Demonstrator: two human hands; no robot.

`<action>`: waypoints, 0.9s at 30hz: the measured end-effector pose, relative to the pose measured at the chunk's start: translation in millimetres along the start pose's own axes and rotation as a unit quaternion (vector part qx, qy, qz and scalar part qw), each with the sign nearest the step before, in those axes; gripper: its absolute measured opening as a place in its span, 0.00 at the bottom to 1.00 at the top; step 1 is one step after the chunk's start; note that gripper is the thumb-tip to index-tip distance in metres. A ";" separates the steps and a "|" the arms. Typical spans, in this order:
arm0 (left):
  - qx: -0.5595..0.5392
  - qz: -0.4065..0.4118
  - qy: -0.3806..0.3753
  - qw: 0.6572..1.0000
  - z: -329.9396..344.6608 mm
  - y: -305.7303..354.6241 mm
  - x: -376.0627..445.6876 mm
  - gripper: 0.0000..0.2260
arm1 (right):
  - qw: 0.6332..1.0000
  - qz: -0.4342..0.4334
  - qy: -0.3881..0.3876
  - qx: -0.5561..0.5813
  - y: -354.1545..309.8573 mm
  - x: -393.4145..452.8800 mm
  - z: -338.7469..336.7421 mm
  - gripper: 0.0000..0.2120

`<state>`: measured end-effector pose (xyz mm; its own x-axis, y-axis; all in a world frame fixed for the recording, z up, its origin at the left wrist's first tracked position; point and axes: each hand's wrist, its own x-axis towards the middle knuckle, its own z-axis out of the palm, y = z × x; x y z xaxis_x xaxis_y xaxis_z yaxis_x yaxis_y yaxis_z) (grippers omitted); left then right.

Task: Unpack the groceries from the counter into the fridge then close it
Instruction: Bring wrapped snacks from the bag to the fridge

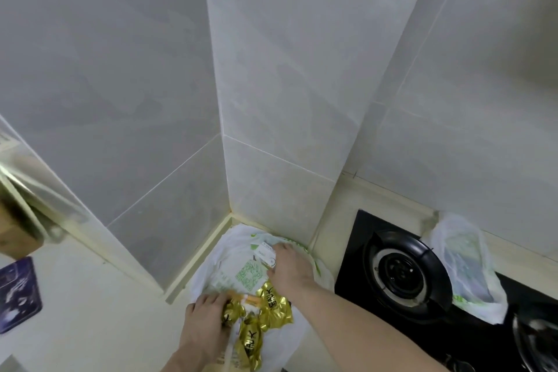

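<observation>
Two hands work at one white grocery bag (238, 254) lying in the tiled corner of the counter (99, 305), at 6 o'clock in the head view, with three gold packets (273, 305) spilling from it between them. At 7 o'clock the left hand (205, 326) curls round the nearest gold packets, while at 5 o'clock the right hand (290, 269) pinches the bag's white label. One second bag (465, 266) leans at 4 o'clock beside the black stove burner (401, 272).

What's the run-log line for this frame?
stage: unpacking at counter | left hand: grips gold packets | right hand: on white bag | second bag: on stove | fridge: not in view
</observation>
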<state>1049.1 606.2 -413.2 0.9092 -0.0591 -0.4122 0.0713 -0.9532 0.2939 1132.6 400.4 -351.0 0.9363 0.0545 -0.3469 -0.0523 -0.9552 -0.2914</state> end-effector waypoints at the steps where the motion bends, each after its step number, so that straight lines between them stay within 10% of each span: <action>1: -0.005 -0.001 0.001 1.000 0.7 -0.7 0.6 0.27 | 1.000 0.001 0.002 -0.011 0.4 2.4 0.3 0.25; 14: -0.216 0.005 0.178 0.960 -25.3 -1.0 -34.1 0.22 | 0.990 -0.009 0.057 0.128 16.7 -23.6 -14.2 0.17; 27: -0.192 0.216 0.159 0.944 -104.2 145.6 -64.8 0.24 | 0.847 0.070 0.295 0.436 123.9 -196.3 -84.3 0.21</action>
<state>1043.3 502.1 -253.9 0.9605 -0.2669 0.0793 -0.2458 -0.6791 0.6917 971.5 246.9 -243.9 0.8967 -0.4426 -0.0009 -0.1731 -0.3488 -0.9211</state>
